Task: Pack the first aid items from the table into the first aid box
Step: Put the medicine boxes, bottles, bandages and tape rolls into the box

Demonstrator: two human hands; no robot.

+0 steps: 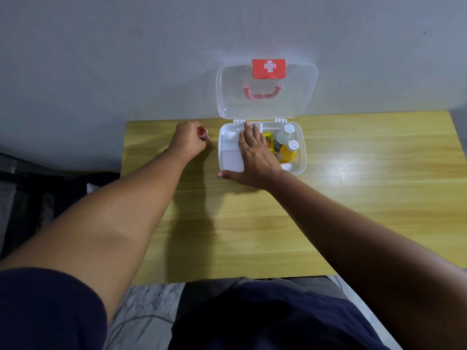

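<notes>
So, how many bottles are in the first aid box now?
2. A clear bottle lies in the right part of the box; an orange bottle lies beside it, nearer the person. The right hand may hide others.

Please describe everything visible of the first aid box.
The first aid box is plastic: a white base and a clear lid, open and upright before the wall. The lid bears a red label with a white cross and a pink handle. Inside are a white tray, a yellow packet and two white-capped bottles. It stands at the far edge of the table. The right hand lies flat on the tray; the left hand, holding a small red container, is apart.
</notes>
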